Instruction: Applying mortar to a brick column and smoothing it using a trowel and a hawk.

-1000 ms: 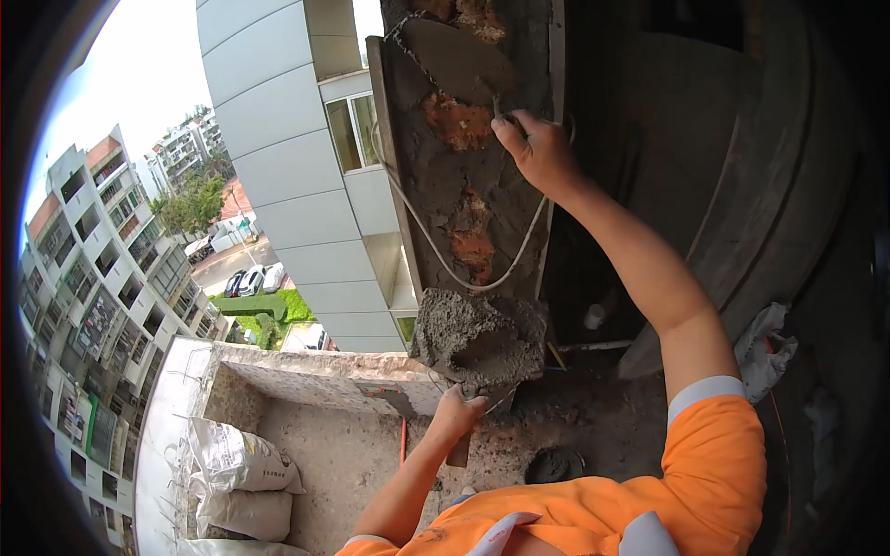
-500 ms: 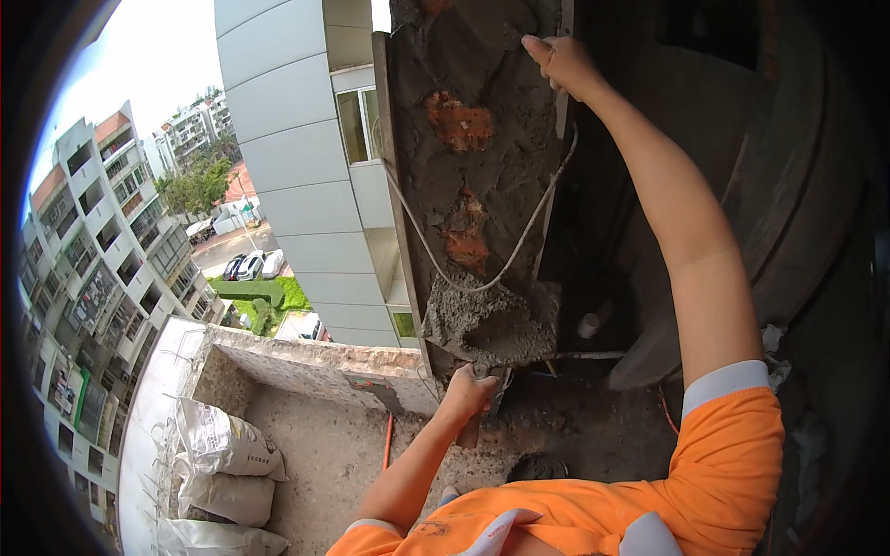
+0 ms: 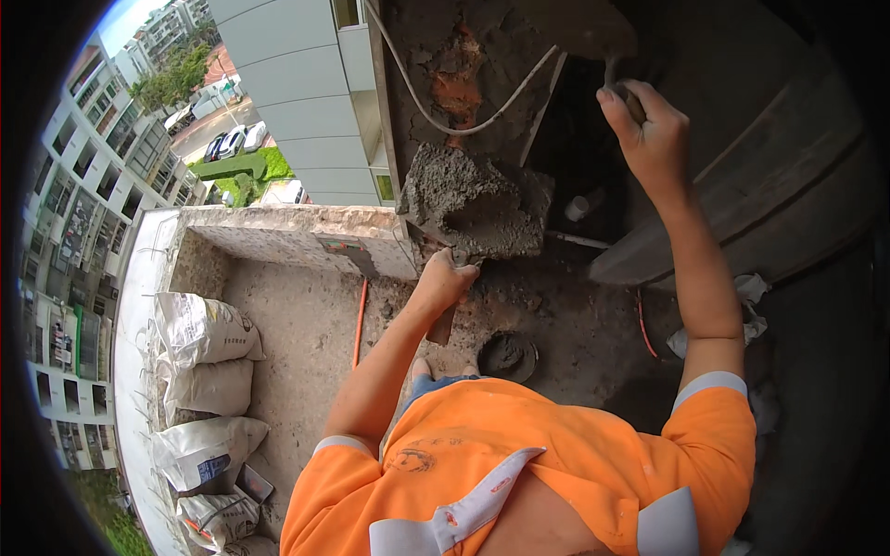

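Observation:
My left hand is closed round the handle of a mortar hawk, held in front of my body. A heap of wet grey mortar with a hollow in its middle lies on the hawk. Up at the right, my right hand grips a trowel by its handle; its dark blade blends into the shadow. Beyond the hawk stands a narrow wall, coated with wet mortar, with a patch of red brick showing. A pale cable hangs in a loop across it.
Several stuffed white sacks line the low parapet on the left. A round mortar bucket stands on the floor near my feet. An orange pipe lies left of it. Buildings and parked cars show beyond the parapet.
My right hand with the trowel has come away from the wall, down and to the right. The view has tilted downward, so the hawk and wall appear higher.

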Action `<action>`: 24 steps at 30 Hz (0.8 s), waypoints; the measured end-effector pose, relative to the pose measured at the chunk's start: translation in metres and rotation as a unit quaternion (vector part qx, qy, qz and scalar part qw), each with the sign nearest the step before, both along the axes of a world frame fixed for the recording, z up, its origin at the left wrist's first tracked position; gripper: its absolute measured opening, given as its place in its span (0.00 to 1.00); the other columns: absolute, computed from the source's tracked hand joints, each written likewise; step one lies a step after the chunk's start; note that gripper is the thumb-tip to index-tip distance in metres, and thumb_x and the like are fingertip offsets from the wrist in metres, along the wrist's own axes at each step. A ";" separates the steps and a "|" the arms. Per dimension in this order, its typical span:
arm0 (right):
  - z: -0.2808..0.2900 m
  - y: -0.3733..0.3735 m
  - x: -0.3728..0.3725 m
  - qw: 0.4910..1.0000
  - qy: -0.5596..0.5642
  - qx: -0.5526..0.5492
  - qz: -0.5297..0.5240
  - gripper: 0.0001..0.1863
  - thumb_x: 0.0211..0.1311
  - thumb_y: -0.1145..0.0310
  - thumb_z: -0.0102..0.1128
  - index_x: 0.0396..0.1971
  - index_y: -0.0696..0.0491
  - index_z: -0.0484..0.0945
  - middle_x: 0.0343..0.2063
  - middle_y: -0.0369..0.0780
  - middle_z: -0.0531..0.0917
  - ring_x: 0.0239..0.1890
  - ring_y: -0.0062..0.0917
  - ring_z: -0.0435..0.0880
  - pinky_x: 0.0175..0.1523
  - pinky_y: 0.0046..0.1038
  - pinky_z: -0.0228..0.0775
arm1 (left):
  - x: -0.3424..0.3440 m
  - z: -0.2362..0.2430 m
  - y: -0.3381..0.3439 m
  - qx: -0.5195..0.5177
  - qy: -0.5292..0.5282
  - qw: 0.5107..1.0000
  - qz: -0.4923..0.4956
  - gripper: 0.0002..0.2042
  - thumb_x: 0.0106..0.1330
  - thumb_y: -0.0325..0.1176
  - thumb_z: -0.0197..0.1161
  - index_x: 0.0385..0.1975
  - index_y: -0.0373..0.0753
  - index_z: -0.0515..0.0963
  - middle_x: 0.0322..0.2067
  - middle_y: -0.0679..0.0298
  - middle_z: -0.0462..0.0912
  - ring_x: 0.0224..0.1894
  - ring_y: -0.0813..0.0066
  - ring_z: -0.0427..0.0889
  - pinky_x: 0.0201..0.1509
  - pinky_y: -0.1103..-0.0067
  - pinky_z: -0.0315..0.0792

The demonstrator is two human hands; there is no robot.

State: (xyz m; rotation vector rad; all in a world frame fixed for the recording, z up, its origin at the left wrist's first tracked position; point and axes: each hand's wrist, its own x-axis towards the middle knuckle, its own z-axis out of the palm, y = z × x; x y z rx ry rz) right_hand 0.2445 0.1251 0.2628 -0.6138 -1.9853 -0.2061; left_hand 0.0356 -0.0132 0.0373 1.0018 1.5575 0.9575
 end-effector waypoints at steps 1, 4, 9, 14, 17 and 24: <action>-0.038 -0.017 0.018 0.999 -0.010 -0.047 -0.011 0.13 0.54 0.63 0.70 0.29 0.57 0.80 0.18 0.41 0.78 0.18 0.31 0.78 0.24 0.27 0.70 | 0.005 -0.004 0.000 0.000 -0.002 1.000 -0.004 0.13 0.58 0.30 0.61 0.36 0.28 0.69 0.18 0.60 0.76 0.16 0.72 0.76 0.20 0.75 0.72; -0.143 -0.048 0.061 0.970 -0.192 -0.138 -0.063 0.15 0.53 0.58 0.67 0.24 0.55 0.77 0.19 0.42 0.80 0.21 0.37 0.80 0.24 0.33 0.71 | 0.027 -0.020 -0.001 -0.013 -0.001 0.999 -0.036 0.13 0.58 0.31 0.62 0.36 0.28 0.69 0.18 0.59 0.76 0.16 0.72 0.76 0.20 0.75 0.72; -0.138 -0.049 0.105 0.971 -0.140 -0.158 -0.109 0.16 0.53 0.57 0.66 0.22 0.54 0.76 0.19 0.41 0.80 0.22 0.38 0.80 0.25 0.35 0.72 | 0.061 -0.033 0.000 -0.018 0.010 0.998 -0.055 0.13 0.58 0.31 0.62 0.35 0.28 0.70 0.18 0.59 0.76 0.16 0.72 0.76 0.19 0.75 0.71; -0.100 -0.032 0.140 0.968 -0.220 -0.076 -0.092 0.12 0.49 0.60 0.70 0.26 0.52 0.80 0.19 0.37 0.80 0.22 0.33 0.82 0.25 0.34 0.73 | 0.082 -0.014 0.018 0.058 0.001 0.995 -0.078 0.12 0.58 0.31 0.62 0.34 0.29 0.70 0.19 0.61 0.75 0.16 0.76 0.75 0.22 0.75 0.71; -0.081 -0.031 0.149 0.962 -0.249 -0.026 -0.113 0.13 0.47 0.60 0.71 0.27 0.53 0.81 0.19 0.36 0.79 0.23 0.30 0.81 0.26 0.30 0.73 | 0.086 -0.003 0.021 0.170 0.112 0.974 -0.102 0.12 0.57 0.30 0.63 0.32 0.29 0.69 0.20 0.54 0.77 0.19 0.63 0.77 0.25 0.71 0.71; -0.077 -0.001 0.133 0.971 -0.121 0.163 -0.125 0.16 0.41 0.62 0.74 0.30 0.53 0.81 0.24 0.34 0.77 0.25 0.27 0.79 0.31 0.28 0.72 | 0.096 0.020 0.013 0.228 0.233 0.929 -0.174 0.17 0.56 0.31 0.62 0.42 0.32 0.68 0.29 0.42 0.79 0.36 0.40 0.77 0.39 0.55 0.72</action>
